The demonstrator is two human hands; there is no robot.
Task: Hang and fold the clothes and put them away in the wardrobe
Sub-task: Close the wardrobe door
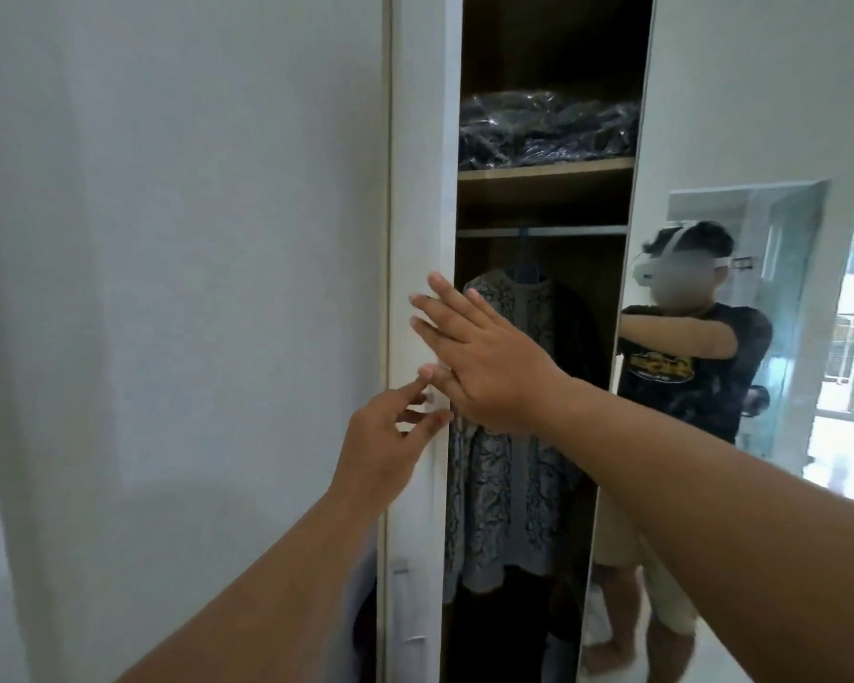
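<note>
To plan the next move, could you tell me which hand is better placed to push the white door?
The right hand, probably: its straight fingers lie flat on the white door; the left hand only touches its edge.

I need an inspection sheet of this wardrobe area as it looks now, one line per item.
Surface: wooden shelf carries a plastic-wrapped dark bundle.
Job's things: patterned grey garment hangs on a blue hanger from the rail.
Clutter: nothing seen.
Grippers: left hand touches the white door edge, fingers loosely extended; right hand flat, fingers straight, against the same edge.
Cables: nothing seen.
Surroundings: mirror door reflects the person; white wall on the left.
</note>
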